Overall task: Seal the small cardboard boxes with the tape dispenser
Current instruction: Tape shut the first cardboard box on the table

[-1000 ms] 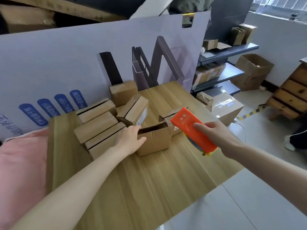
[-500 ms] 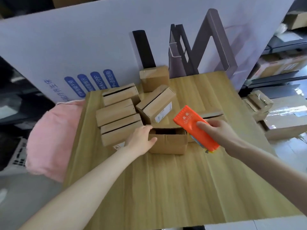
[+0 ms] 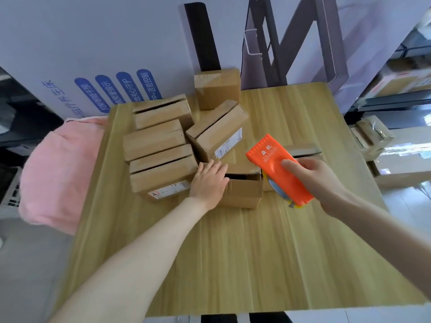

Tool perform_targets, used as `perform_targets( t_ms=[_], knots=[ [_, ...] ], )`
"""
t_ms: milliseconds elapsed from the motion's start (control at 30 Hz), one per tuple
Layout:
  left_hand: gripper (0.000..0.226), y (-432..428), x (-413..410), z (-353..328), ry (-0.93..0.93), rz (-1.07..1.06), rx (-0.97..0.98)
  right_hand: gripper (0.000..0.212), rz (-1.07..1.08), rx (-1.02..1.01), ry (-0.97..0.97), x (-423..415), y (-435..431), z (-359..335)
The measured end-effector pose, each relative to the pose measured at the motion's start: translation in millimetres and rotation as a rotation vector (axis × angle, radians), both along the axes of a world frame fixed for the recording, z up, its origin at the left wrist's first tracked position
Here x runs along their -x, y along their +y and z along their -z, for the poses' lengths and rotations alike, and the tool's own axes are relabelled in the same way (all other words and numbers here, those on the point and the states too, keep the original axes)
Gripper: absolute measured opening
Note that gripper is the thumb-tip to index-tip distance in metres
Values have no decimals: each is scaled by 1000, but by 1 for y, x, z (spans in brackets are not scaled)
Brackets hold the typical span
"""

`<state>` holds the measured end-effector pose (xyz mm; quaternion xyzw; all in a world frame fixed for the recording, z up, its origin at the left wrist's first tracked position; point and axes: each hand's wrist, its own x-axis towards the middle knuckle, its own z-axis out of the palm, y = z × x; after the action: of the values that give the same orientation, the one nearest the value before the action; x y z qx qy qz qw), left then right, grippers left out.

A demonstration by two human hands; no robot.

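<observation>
An open small cardboard box point(image 3: 242, 192) sits mid-table, its top flaps apart. My left hand point(image 3: 207, 180) rests on its left end with the fingers laid over the top edge. My right hand point(image 3: 312, 180) grips an orange tape dispenser point(image 3: 275, 169), held tilted above the box's right side. Behind the dispenser a second open box point(image 3: 300, 151) shows only its top flap. Several more small boxes point(image 3: 158, 157) lie stacked at the left, one tilted box point(image 3: 219, 131) leans behind them, and one box point(image 3: 218, 88) stands upright at the back.
The wooden table point(image 3: 233, 252) has bare surface in front of the boxes. A large white printed carton point(image 3: 93, 54) walls off the back. A pink cushion point(image 3: 58, 173) lies off the left edge. Shelves with cartons point(image 3: 396, 85) stand at the right.
The view has tilted down and closer over the table. My left hand has slid further onto the open box's top edge; the right hand still holds the dispenser over it.
</observation>
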<state>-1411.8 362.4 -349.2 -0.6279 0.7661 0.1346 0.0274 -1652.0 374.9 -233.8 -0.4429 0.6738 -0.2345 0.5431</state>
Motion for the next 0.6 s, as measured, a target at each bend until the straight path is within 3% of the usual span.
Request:
perform_targets(
  t_ms=[333,600],
  knots=[
    [51,19,-22,35,145,120,142,29,55,-44,34,-19,15,5],
    [43,64,-60,44,230,252,176,40,-87,-66,17,-44,35,17]
  ],
)
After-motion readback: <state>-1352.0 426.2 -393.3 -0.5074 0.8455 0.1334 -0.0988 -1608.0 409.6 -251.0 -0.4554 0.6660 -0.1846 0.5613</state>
